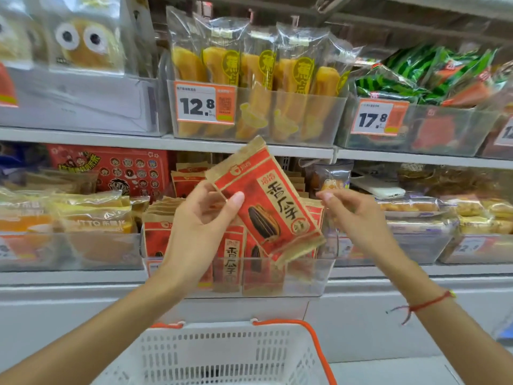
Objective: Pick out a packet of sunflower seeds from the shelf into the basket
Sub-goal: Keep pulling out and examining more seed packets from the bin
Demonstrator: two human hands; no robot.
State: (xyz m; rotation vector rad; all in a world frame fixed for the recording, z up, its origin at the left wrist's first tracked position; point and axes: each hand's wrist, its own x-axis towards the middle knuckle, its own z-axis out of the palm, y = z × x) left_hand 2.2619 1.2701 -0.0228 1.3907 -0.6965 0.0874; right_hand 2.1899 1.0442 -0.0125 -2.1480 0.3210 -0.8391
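The basket is cut off below; far shelf goods blur.

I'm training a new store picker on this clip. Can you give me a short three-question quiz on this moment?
1. True or false: the sunflower seed packet already lies in the basket.
2. Which hand grips the packet?
A. left hand
B. right hand
C. both
3. Fill in: the price tag on the bin of yellow snack sticks reads ____.

Key
1. False; it is held up in front of the shelf, above the basket.
2. A; the right hand is open beside it, not touching.
3. 12.8
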